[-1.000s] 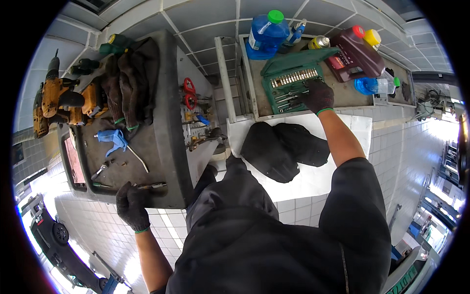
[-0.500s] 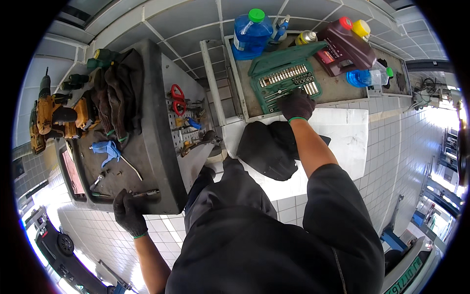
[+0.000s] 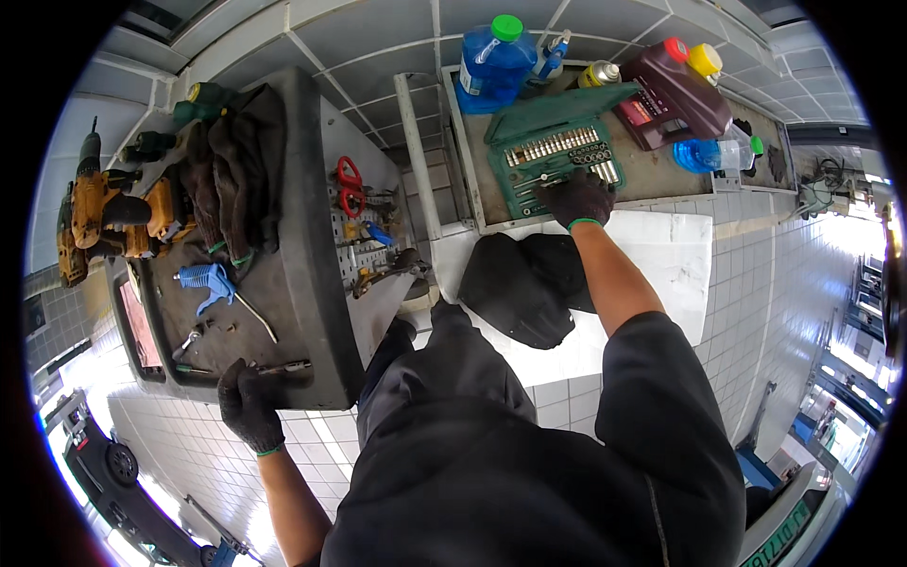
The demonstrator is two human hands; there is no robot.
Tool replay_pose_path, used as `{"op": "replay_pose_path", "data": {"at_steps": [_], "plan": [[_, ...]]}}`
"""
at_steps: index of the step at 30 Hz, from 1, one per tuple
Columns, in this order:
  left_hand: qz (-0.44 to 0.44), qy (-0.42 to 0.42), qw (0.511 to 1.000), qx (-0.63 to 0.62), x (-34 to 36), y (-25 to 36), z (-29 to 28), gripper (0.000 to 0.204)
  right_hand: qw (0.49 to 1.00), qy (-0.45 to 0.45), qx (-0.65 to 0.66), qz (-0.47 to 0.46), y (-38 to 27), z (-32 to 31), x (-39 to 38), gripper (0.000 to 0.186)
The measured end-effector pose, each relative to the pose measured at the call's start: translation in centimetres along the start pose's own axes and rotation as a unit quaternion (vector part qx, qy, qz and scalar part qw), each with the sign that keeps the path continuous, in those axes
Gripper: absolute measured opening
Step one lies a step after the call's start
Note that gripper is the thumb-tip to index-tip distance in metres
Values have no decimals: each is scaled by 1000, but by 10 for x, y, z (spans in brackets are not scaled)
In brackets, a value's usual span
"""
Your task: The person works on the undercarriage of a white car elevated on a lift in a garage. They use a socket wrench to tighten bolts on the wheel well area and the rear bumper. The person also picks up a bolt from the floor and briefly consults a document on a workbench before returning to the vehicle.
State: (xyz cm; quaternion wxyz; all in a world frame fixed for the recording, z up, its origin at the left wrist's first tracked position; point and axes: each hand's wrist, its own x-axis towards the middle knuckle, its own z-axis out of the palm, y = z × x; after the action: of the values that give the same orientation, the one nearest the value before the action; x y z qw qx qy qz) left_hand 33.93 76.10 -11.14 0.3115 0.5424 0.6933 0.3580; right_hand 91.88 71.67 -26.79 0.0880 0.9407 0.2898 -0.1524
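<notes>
My right hand [image 3: 578, 199], in a dark knit glove with a green cuff, reaches over the front edge of a green socket set case [image 3: 511, 180]. Its fingers are bent down among the sockets [image 3: 591, 154], and the glove hides what they grip. The case's lid [image 3: 557, 109] leans back, raised. At the near edge of the black tool cart [image 3: 312, 274], my gloved left hand [image 3: 249, 408] is closed. A slim metal tool [image 3: 288, 368] sticks out to the right from its fingers. The glove covers that tool's other end.
Behind the case stand a blue fluid jug [image 3: 493, 71], a spray can [image 3: 599, 74] and a dark red jug [image 3: 666, 99]. A blue bottle [image 3: 704, 154] lies to the right. A blue air blow gun [image 3: 210, 283], gloves [image 3: 222, 189] and yellow drills [image 3: 88, 208] rest on the cart.
My right hand has shifted very slightly over the sockets. The left hand keeps its place at the cart's edge. The whole view has moved slightly.
</notes>
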Motion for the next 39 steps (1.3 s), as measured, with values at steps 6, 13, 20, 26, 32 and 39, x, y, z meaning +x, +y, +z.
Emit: {"op": "replay_pose_path", "data": {"at_steps": [6, 13, 20, 26, 32, 39], "plan": [[15, 3, 999, 29, 1, -1, 1, 21, 998, -11, -10, -67, -3, -7, -4, 81], [5, 2, 999, 42, 2, 2, 3, 21, 893, 193, 3, -406, 13, 25, 12, 21], [-20, 9, 1000, -11, 0, -5, 1, 23, 925, 91, -63, -363, -5, 33, 30, 21], [6, 11, 998, 55, 1, -5, 0, 22, 906, 49, -111, -406, -19, 12, 23, 19], [11, 19, 998, 52, -2, 1, 4, 21, 904, 23, -124, -408, -4, -1, 17, 25], [0, 5, 1000, 14, 0, 2, 4, 20, 874, -101, -246, -408, -19, -9, 31, 28]]}}
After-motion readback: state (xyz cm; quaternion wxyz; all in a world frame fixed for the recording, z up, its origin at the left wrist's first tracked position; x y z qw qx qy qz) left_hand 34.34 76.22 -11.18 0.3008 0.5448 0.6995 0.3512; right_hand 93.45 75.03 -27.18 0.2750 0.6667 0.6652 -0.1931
